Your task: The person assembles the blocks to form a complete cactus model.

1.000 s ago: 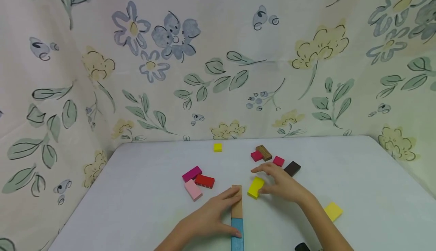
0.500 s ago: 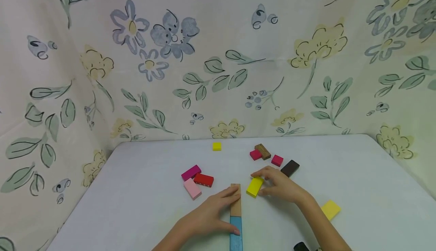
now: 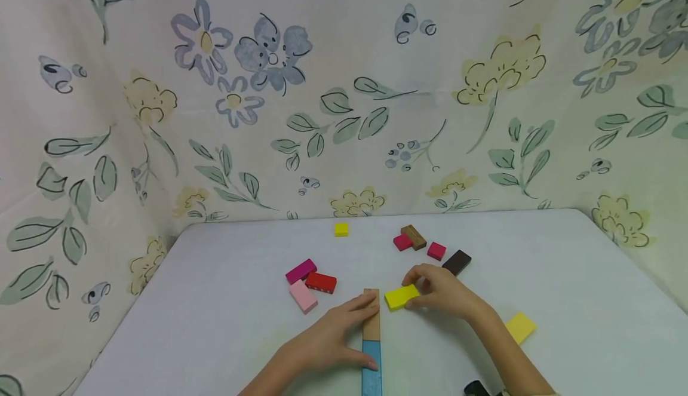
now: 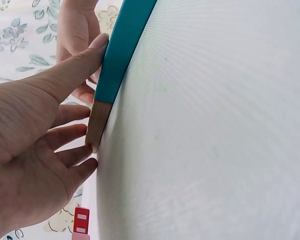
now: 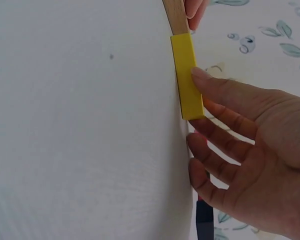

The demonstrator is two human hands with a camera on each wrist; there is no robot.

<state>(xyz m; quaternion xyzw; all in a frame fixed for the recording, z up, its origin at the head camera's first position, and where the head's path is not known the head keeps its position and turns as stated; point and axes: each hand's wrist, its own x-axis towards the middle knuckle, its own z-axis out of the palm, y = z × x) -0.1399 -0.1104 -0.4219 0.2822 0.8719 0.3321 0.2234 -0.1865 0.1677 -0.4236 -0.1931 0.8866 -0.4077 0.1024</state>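
Observation:
A tan wooden block lies end to end with a blue block, forming a straight row on the table. My left hand rests over this row, fingers at the tan block and thumb touching the blue one, as the left wrist view also shows. Just right of the tan block's far end is a bright yellow block, turned roughly crosswise. My right hand pinches it between thumb and index finger. In the right wrist view the thumb lies on the yellow block, while the other fingers are spread below.
Left of the row lie magenta, red and pink blocks. Farther back are a small yellow block, a brown block and two small crimson ones. A black block and a pale yellow block flank the right arm.
My right fingers have closed on the yellow block and turned it from slanting to nearly crosswise, its left end nearer the tan block. The left hand has stayed in place.

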